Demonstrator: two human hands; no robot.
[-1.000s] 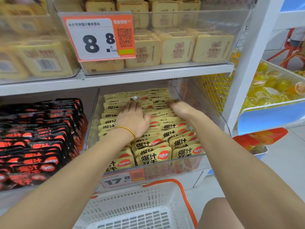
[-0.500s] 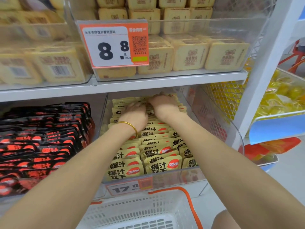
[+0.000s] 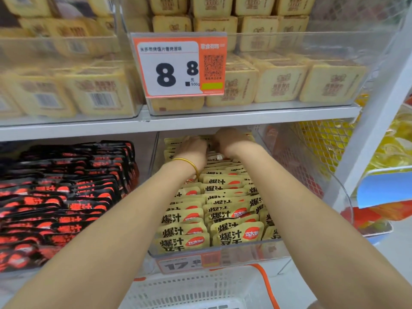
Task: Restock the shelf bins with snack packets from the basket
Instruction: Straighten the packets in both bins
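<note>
**Both hands deep in the yellow-packet bin**

A white metal shelf unit (image 3: 223, 121) fills the frame, its upper board crossing the middle. On that board stand two clear plastic bins of pale yellow square biscuit packs (image 3: 278, 83); the stacks are cut off by the top edge, so they cannot be counted. An orange-and-white price card reading 8.8 (image 3: 179, 65) hides part of the right-hand one.

Below, at centre, a clear plastic shelf bin (image 3: 223, 253) holds yellow snack packets with black lettering (image 3: 185, 241) in overlapping rows, too many to count. A second price card (image 3: 185, 264) on its front is blurred. At left lies a bank of black-and-red snack packets (image 3: 66, 197).

Two bare forearms rise from the lower corners to the back of the bin. The left hand (image 3: 194, 148), with one gold bangle (image 3: 189, 163) at the wrist, and the right hand (image 3: 229, 139) rest close together on the rear packets; the upper board's shadow hides the fingers, so their grip cannot be told.

A white perforated plastic basket with an orange handle (image 3: 200, 291) sits at bottom centre, cut off by the frame.
</note>
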